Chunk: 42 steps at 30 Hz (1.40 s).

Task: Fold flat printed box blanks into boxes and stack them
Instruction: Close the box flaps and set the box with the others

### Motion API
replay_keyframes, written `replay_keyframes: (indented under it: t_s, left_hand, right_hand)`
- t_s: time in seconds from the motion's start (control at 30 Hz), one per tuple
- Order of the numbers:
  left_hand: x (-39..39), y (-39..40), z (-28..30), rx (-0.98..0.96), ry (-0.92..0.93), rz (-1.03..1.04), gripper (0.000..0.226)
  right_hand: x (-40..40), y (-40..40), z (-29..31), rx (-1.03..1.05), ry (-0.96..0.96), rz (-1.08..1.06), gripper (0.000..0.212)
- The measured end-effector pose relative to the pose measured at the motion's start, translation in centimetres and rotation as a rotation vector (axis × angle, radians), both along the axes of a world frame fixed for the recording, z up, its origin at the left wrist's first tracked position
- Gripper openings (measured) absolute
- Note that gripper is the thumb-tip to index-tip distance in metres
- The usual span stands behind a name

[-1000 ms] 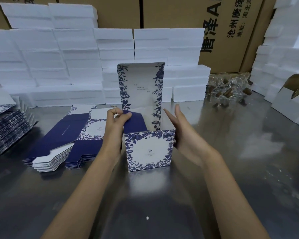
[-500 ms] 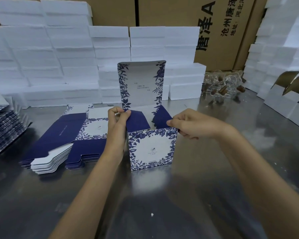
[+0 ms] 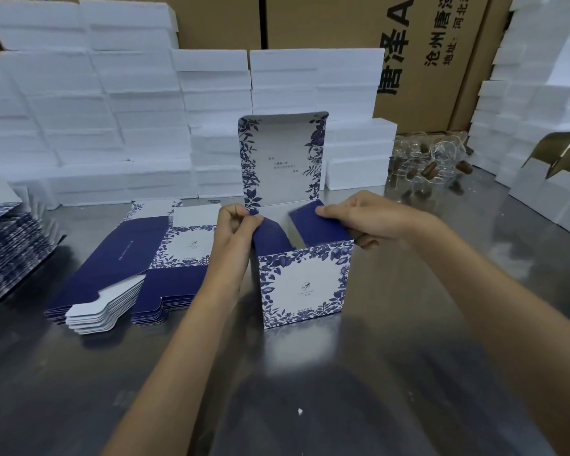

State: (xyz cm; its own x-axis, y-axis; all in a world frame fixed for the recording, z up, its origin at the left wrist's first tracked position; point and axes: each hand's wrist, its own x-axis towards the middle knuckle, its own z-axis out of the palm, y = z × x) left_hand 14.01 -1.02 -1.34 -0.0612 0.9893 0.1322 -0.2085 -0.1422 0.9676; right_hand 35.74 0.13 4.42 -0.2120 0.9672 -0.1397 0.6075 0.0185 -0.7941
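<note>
- The shiny table holds everything.
- A pile of flat blanks waits at nine o'clock from the box, so lots of folding is left.
- The box stands in the middle, its lid up at twelve o'clock.
- The left hand pinches the left blue flap.
- The right hand pinches the right blue flap.
- Next, I think, flaps go in and the lid shuts.

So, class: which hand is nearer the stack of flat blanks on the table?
Left. The left hand pinches the box's left flap, right beside the blanks; the right hand holds the flap on the box's far side.
</note>
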Motion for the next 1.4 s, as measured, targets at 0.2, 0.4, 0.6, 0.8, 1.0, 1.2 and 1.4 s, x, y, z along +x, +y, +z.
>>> replay_keyframes:
  t_s: [0.2, 0.4, 0.6, 0.8, 1.0, 1.2, 1.4]
  left_hand:
    - [-0.7, 0.2, 0.2, -0.031, 0.044, -0.047, 0.018]
    - [-0.9, 0.3, 0.0, 0.017, -0.024, -0.103, 0.038]
    - [-0.8, 0.2, 0.2, -0.004, 0.025, -0.001, 0.019]
    - [-1.3, -0.1, 0.8, 0.013, 0.113, -0.012, 0.024]
    - [-0.8, 0.5, 3.1, -0.082, 0.34, -0.074, 0.023]
    - [2.1, 1.1, 4.8, -0.108, 0.564, -0.023, 0.014]
    - [2.2, 1.1, 4.5, -0.079, 0.519, -0.021, 0.014]
  right_hand:
    - [-0.5, 1.4, -2.0, 0.123, 0.16, -0.079, 0.043]
    - [0.1, 1.1, -1.5, 0.227, 0.224, -0.141, 0.027]
    - [0.8, 0.6, -0.8, 0.151, 0.747, -0.048, 0.043]
    - [-0.1, 0.3, -2.5, 0.153, 0.409, -0.017, 0.009]
    - [-2.3, 0.4, -0.9, 0.061, 0.397, -0.076, 0.03]
    - [-5.0, 0.8, -0.9, 0.091, 0.267, -0.243, 0.015]
    - [-4.8, 0.9, -1.4, 0.094, 0.366, -0.261, 0.015]
